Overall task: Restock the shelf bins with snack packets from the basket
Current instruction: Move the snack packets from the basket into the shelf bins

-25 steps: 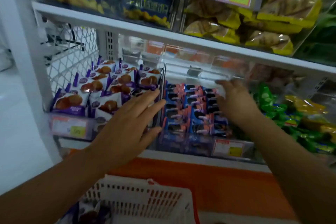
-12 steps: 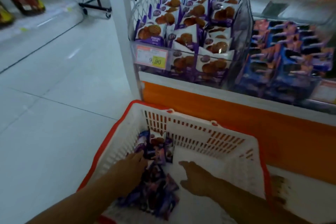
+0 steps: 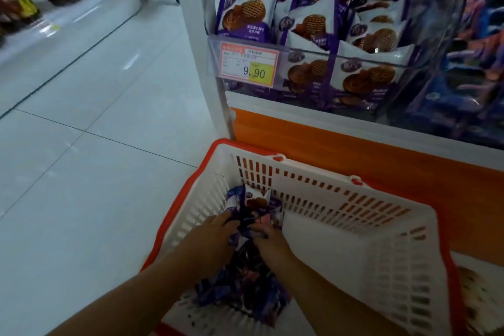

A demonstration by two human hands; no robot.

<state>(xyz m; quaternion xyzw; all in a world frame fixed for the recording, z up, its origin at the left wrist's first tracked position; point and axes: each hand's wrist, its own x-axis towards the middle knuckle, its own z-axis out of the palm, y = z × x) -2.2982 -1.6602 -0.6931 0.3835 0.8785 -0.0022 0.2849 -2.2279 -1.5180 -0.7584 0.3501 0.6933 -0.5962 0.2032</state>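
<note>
Your left grip (image 3: 215, 229) and right grip (image 3: 268, 234) are both down inside the basket (image 3: 341, 199), meeting almost knuckle to knuckle on the snack packets (image 3: 245, 281). The fingertips of both are buried among the wrappers. It cannot be told whether either grip is pressed together on a packet or merely resting on the heap.

Position of the stock: the snack packets lie heaped along the basket's left wall. The heap's long axis runs from the far left corner back towards you. One upright packet (image 3: 255, 200) stands in that far corner, just beyond both grips. The wrappers are blurred, so single packets in the heap cannot be counted.

Relation governing the coming move: the shelf bin (image 3: 308, 50) lies above and ahead of the grips, slightly to the right. The basket sits low, just in front of the shelf's orange base (image 3: 354, 150). Neither grip is clearly nearer, but the right grip is on the bin's side.

Contents: the shelf bin holds purple-and-white packs standing on end in rows, faces forward, matching the upright packet. It looks nearly full behind its price tag (image 3: 249, 68). The neighbouring bin (image 3: 463, 95) to the right holds blue packs.

Judged step: gather a handful, lift it, and insert the packets on end.
</note>
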